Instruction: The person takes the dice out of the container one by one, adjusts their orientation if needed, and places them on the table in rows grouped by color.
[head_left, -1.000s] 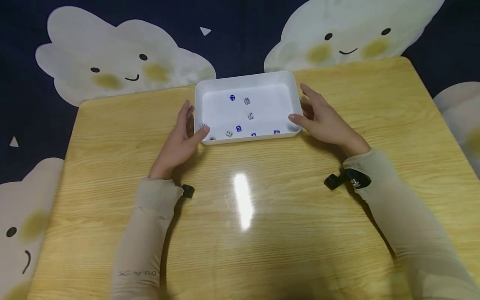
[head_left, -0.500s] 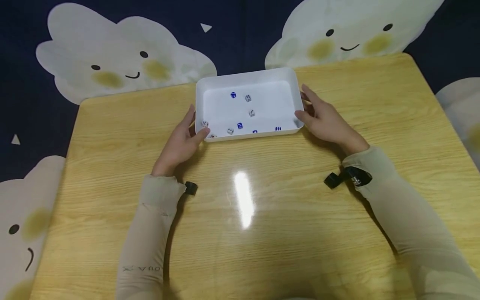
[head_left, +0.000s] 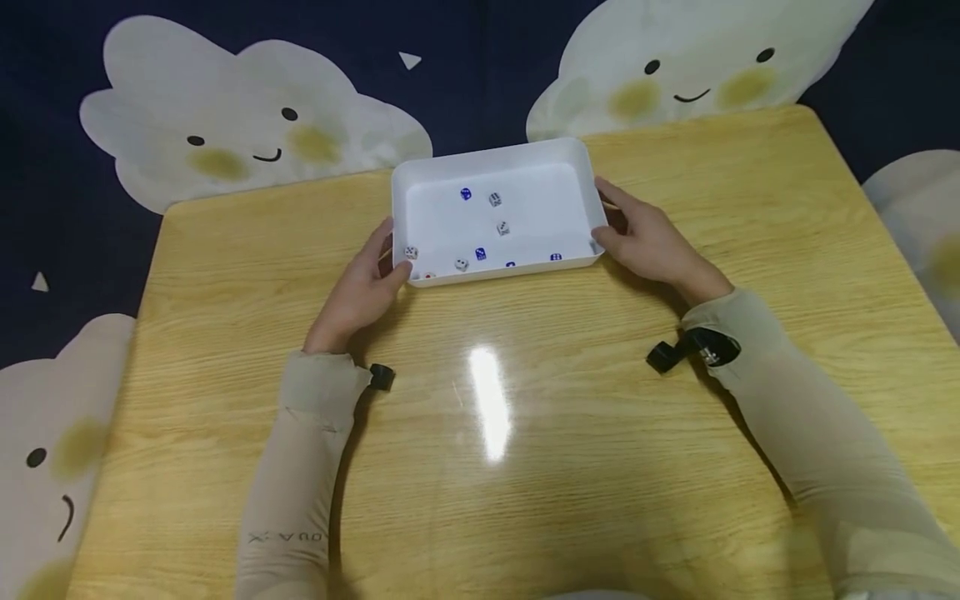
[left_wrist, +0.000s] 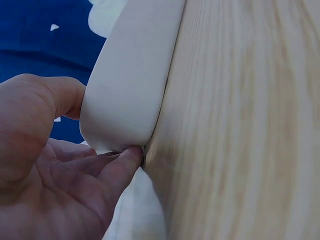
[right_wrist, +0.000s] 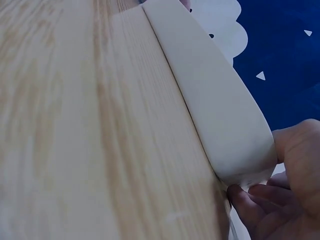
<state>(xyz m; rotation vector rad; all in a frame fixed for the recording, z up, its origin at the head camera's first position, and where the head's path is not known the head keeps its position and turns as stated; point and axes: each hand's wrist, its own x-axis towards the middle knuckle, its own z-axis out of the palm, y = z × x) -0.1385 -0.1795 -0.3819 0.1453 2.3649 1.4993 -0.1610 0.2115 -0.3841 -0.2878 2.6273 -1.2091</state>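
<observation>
A shallow white rectangular tray (head_left: pixel 543 208) rests on the table near its far edge. Several blue and white dice lie inside, among them a blue die (head_left: pixel 466 194) and a white die (head_left: pixel 503 227); others are along the near wall, which partly hides some. At the tray's left end my left hand (head_left: pixel 356 292) grips it, thumb at the rim and fingertips low against the outside in the left wrist view. My right hand (head_left: pixel 654 242) holds the opposite end likewise; the right wrist view has its fingertips (right_wrist: pixel 242 200) by the tray's bottom corner.
The wooden table (head_left: pixel 450 500) carries a bright light reflection in front of the tray. Behind it hangs a dark blue cloth (head_left: pixel 480 83) with white cloud prints. Black wrist devices (head_left: pixel 663 357) stick out from both sleeves.
Both thumbs have drawn back a little from inside the tray toward its rim. The dice keep their places in the tray, and the view has shifted slightly.
</observation>
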